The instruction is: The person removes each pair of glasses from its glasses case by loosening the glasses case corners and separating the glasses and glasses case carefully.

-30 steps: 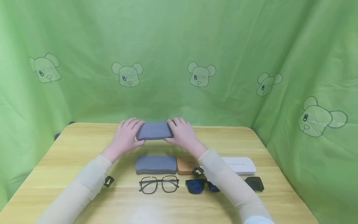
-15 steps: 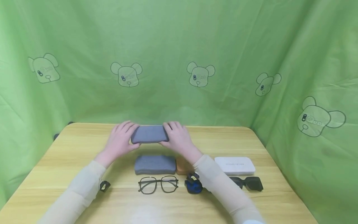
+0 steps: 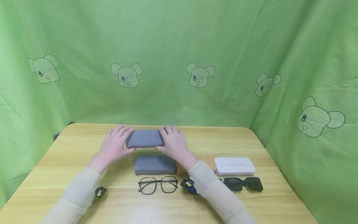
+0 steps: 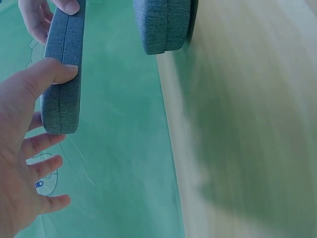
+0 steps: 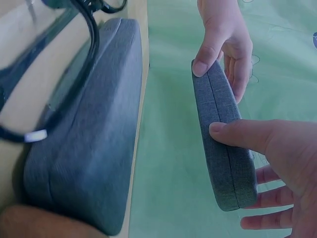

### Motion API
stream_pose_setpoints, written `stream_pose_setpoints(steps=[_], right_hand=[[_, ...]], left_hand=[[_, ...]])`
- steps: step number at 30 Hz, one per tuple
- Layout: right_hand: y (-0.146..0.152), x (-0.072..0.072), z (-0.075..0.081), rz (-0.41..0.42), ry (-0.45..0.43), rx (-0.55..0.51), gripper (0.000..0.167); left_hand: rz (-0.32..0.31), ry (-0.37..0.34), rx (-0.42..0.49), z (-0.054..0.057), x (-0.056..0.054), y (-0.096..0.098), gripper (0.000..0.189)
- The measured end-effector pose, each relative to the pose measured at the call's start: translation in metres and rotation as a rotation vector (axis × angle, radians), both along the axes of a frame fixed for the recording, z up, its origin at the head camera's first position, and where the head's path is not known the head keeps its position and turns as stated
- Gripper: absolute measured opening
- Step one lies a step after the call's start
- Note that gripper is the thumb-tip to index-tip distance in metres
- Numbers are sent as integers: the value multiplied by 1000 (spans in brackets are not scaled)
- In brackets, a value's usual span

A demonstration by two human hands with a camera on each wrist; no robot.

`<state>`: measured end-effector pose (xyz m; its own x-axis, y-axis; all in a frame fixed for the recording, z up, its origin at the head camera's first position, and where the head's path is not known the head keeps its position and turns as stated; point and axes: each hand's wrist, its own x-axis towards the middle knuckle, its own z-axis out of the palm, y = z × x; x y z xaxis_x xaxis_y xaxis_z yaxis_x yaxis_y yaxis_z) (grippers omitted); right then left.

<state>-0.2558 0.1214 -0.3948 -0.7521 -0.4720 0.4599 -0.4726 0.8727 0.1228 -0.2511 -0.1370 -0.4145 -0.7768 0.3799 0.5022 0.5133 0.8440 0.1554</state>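
Both hands hold a grey fabric glasses case (image 3: 145, 138) raised over the table, its lid closed. My left hand (image 3: 116, 144) grips the left end, thumb on the near edge with the seam and fingers behind. At the other end my right hand (image 3: 174, 144) holds it the same way, as the right wrist view shows with its thumb pressed on the case (image 5: 225, 173). Below and nearer to me lies a second grey glasses case (image 3: 155, 165). Black-framed eyeglasses (image 3: 158, 181) rest in front of that one.
An orange-brown case (image 3: 208, 162), partly hidden by the right forearm, and a white case (image 3: 235, 166) continue the row. Blue-lensed sunglasses (image 3: 191, 189), mostly covered by the arm, and black sunglasses (image 3: 254, 184) lie in front. A green curtain (image 3: 165, 102) stands behind the wooden table (image 3: 50, 174).
Both hands have moved the raised grey case leftward and lower in the head view, nearer to me. More of the white case and black sunglasses shows as the right forearm shifts left.
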Motion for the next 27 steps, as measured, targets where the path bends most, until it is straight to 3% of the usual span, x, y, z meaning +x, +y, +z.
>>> stream_pose_setpoints(steps=[8,27], right_hand=[[-9,6,-5,-4,-23,-14,75],[-33,18,-17,-4,-39,6,78]], left_hand=[[17,-65,9,-3,7,-7,80],[39,-107,11,-13,24,-28,80]])
